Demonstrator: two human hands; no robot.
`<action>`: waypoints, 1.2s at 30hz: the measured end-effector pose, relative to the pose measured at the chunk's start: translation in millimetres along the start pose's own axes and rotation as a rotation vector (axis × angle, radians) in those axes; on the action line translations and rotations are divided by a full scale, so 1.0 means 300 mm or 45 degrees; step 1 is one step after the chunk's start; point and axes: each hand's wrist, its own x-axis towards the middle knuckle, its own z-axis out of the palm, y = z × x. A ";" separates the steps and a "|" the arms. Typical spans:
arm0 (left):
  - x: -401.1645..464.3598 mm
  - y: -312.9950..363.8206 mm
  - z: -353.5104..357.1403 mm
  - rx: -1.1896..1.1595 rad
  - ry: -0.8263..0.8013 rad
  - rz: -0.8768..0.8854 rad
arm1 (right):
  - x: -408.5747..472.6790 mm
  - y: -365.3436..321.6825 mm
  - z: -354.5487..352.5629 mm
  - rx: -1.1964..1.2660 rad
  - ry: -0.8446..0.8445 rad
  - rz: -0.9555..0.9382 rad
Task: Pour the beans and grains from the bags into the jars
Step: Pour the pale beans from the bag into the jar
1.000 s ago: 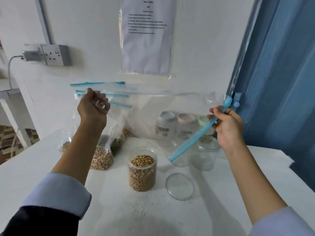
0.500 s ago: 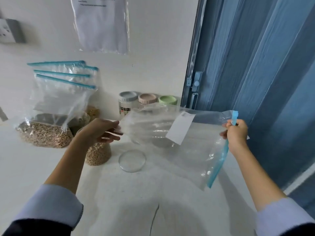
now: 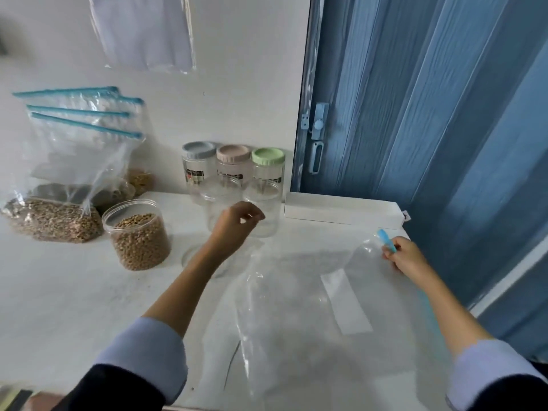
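Note:
An empty clear zip bag with a white label lies across the white table. My right hand pinches its blue zip corner at the right. My left hand hovers above the table with loosely curled fingers, holding nothing, just in front of two empty open jars. An open jar filled with beans stands at the left, its clear lid flat on the table beside my left wrist. Several bags of beans and grains lean against the wall at the far left.
Three lidded jars with grey, pink and green caps stand against the wall. A white box lies at the back right. A blue folding door borders the table's right side. A paper sheet hangs on the wall.
The empty bag has come down from the air onto the table. My left hand has let go of it and moved toward the empty jars. The view has tilted down.

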 end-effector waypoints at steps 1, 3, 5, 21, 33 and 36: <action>-0.002 0.005 0.032 0.065 -0.033 0.045 | 0.005 0.001 0.001 -0.012 0.001 -0.029; -0.009 -0.003 0.104 0.188 -0.207 0.152 | 0.013 -0.007 0.003 -0.013 0.001 -0.068; -0.021 -0.031 0.182 0.319 -0.473 0.205 | 0.024 -0.017 0.012 -0.036 0.005 -0.092; -0.012 0.014 0.354 1.114 -0.902 -0.089 | 0.058 -0.053 0.076 -0.480 0.008 -0.285; 0.094 0.003 0.433 0.982 -0.761 0.164 | 0.115 -0.067 0.141 -0.464 -0.543 -0.489; 0.114 -0.057 0.440 0.970 -0.866 0.083 | 0.162 -0.102 0.141 -0.388 -0.259 -0.509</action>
